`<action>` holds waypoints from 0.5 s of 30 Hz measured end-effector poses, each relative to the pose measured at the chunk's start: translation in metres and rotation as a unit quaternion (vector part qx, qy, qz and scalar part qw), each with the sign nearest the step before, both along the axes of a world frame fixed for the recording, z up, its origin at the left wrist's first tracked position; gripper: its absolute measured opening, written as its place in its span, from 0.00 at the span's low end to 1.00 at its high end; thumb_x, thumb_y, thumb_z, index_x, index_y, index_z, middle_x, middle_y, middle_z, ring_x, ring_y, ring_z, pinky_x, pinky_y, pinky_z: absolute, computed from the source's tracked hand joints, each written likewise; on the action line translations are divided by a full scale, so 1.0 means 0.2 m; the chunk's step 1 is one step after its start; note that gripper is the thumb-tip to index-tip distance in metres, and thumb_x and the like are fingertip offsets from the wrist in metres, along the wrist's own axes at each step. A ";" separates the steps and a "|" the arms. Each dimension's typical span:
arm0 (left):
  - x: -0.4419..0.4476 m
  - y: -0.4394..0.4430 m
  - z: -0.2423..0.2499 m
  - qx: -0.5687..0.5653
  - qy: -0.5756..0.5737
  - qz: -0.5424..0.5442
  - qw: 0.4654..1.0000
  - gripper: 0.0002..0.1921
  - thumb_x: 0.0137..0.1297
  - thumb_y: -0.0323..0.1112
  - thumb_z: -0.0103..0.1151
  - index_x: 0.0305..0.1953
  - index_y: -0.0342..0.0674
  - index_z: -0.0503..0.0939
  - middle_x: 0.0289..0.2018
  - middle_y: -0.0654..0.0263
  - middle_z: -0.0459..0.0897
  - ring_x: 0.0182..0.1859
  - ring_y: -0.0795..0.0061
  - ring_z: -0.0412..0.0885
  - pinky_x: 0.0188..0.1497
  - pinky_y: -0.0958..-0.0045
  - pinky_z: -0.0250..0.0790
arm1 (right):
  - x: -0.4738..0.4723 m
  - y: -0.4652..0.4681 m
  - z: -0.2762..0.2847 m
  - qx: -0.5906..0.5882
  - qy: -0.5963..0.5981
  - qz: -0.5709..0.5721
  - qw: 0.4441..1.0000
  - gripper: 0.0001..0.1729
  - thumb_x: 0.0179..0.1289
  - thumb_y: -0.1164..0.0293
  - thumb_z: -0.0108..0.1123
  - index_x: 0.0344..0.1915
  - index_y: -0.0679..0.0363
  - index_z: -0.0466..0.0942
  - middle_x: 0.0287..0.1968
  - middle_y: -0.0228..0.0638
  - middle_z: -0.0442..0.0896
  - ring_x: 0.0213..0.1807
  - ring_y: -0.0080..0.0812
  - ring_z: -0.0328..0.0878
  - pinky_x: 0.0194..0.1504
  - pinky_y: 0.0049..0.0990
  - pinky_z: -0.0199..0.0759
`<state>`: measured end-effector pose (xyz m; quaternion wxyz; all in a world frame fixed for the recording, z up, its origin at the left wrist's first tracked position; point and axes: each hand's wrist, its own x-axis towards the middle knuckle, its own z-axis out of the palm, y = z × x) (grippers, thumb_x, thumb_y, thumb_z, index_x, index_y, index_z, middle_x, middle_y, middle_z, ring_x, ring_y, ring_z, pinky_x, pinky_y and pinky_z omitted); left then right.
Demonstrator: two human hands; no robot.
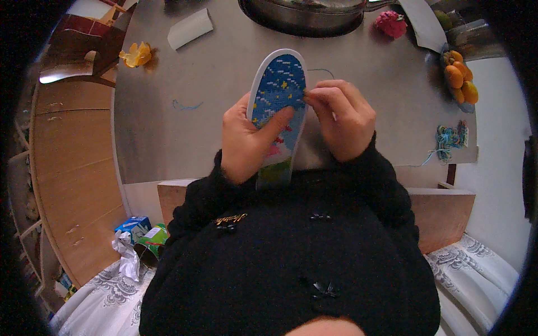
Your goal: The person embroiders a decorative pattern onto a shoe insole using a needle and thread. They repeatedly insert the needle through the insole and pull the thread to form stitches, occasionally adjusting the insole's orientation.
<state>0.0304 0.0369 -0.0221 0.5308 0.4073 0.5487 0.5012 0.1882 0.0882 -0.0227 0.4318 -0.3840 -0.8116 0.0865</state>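
Observation:
A cross-stitched shoe insole point(282, 77) with a white rim stands tilted before my chest. Its stitching shows blue with white and yellow marks at the toe, pink and red lower down, and green near the heel. My left hand point(248, 140) grips it from the left side, thumb across its face. At the right rim, the thumb and forefinger of my right hand point(346, 115) are pinched together against the edge; any needle there is too small to make out. A dark thread point(323, 70) curves out from beside the insole, above my right hand.
On the metal-topped table point(168, 143) lie a loose blue thread point(188, 105), orange peel point(135, 54), a white paper piece point(191, 29), a pan point(304, 17), a dragon fruit point(391, 24), orange fruits point(461, 77) and thread skeins point(450, 140). A green can point(153, 241) lies at lower left.

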 end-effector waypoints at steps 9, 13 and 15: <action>-0.03 0.01 0.01 0.004 -0.031 0.013 0.999 0.12 0.57 0.32 0.63 0.40 0.33 0.77 0.34 0.63 0.83 0.32 0.81 0.80 0.32 0.79 0.72 | 0.22 -0.18 0.32 -0.306 0.058 0.751 0.582 0.32 0.65 0.51 0.47 0.57 0.68 0.68 0.58 0.50 0.70 0.62 0.46 0.66 0.63 0.40 0.52; -0.03 0.01 0.02 0.001 -0.023 0.009 1.000 0.12 0.57 0.31 0.64 0.41 0.34 0.77 0.34 0.63 0.83 0.31 0.81 0.80 0.31 0.79 0.72 | 0.22 -0.18 0.32 -0.250 0.068 0.761 0.595 0.30 0.66 0.52 0.46 0.56 0.67 0.70 0.59 0.51 0.69 0.62 0.46 0.66 0.61 0.41 0.54; -0.03 0.00 0.03 -0.006 -0.021 0.012 1.000 0.12 0.57 0.31 0.64 0.41 0.34 0.77 0.34 0.63 0.83 0.31 0.81 0.80 0.30 0.80 0.72 | 0.24 -0.15 0.30 -0.248 0.071 0.755 0.602 0.28 0.65 0.53 0.48 0.54 0.65 0.72 0.58 0.53 0.70 0.60 0.47 0.68 0.58 0.42 0.58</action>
